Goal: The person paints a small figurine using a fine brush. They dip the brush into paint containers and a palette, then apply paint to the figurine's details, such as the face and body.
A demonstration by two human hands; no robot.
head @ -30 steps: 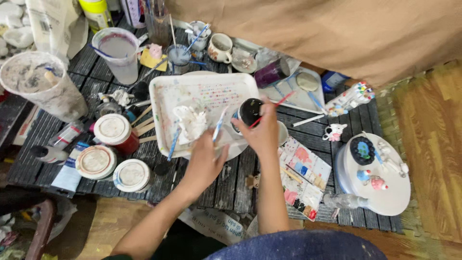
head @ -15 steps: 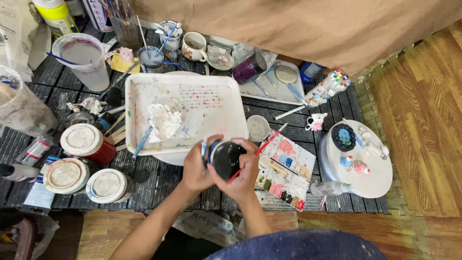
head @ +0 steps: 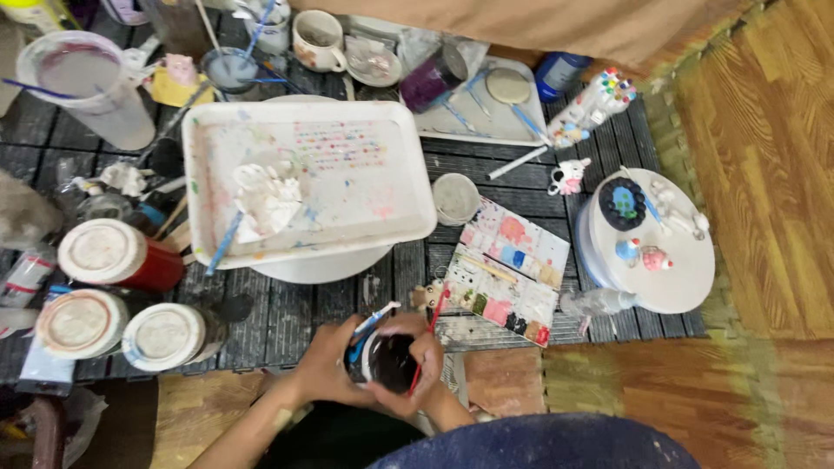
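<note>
Both my hands hold a small black round pot point(head: 393, 363) close to my body, at the near edge of the dark slatted table point(head: 287, 308). My left hand point(head: 323, 365) cups its left side, and a blue-and-white brush point(head: 375, 320) sticks out above those fingers. My right hand point(head: 427, 352) wraps its right side, with a thin red brush point(head: 429, 337) lying along it. Beyond the hands stands a paint-stained white tray point(head: 382, 148) holding a crumpled tissue point(head: 265, 200) and a blue brush point(head: 224, 243).
A paint-daubed palette sheet point(head: 512, 269) lies right of the hands. Further right, a round white stand point(head: 669, 278) carries small painted figures. Three white-lidded jars point(head: 100, 252) sit at the left. A cup of murky water point(head: 82, 82), a mug point(head: 317, 39) and a small grey lid point(head: 454, 198) stand behind.
My hands have brought the black pot from the tray's right edge down towards me, to the table's near edge. The view has shifted with them.
</note>
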